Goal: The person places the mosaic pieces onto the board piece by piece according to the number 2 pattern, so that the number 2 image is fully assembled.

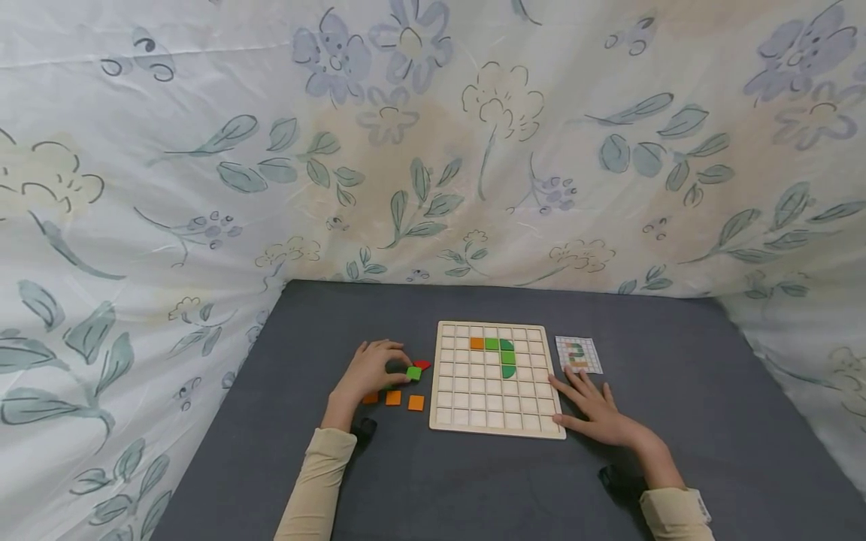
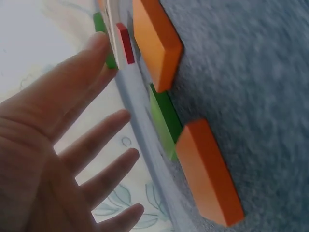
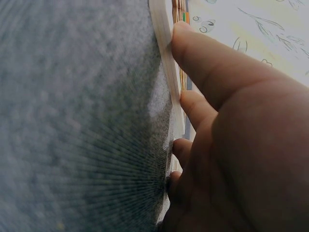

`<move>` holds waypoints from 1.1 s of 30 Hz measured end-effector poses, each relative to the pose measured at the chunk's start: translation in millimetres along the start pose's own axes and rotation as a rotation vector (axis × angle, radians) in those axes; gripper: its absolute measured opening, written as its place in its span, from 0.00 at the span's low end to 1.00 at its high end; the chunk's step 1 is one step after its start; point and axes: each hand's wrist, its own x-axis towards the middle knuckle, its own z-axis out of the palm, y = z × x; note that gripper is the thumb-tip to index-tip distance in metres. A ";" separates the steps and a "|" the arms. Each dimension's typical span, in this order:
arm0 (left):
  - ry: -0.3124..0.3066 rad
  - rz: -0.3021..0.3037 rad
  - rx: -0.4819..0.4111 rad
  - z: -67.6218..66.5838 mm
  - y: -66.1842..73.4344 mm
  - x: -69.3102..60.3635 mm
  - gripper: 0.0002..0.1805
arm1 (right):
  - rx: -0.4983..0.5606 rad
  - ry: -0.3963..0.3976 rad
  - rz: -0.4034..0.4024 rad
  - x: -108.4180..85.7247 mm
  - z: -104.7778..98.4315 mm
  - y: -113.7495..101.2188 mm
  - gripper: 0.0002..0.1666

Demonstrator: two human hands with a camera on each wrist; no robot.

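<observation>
My left hand pinches a green square tile between thumb and index finger, above the table left of a wooden grid board. In the left wrist view its other fingers are spread apart. Beneath that hand lie orange square tiles, a red tile and another green tile. On the board, an orange tile, two green squares and two dark green rounded pieces form a hooked line. With fingers spread, my right hand touches the board's right edge.
A small printed card with a coloured grid pattern lies right of the board, close to the right fingertips. Dark grey cloth covers the table. A floral curtain hangs behind it and along both sides.
</observation>
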 end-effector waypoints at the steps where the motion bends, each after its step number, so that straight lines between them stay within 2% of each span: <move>1: 0.005 0.002 0.002 0.1 1.2 0.1 0.13 | -0.001 0.000 0.000 0.0 0.1 0.1 0.41; 11: 0.039 0.032 -0.009 4.4 20.7 3.3 0.13 | -0.001 0.002 -0.001 -1.0 0.6 1.0 0.41; 28: 0.034 0.104 0.014 21.1 41.8 12.7 0.15 | -0.003 -0.040 0.022 0.3 -0.4 -1.2 0.42; 33: 0.042 0.146 0.012 23.0 50.8 15.6 0.14 | -0.005 -0.050 0.029 -0.5 -0.9 -2.3 0.42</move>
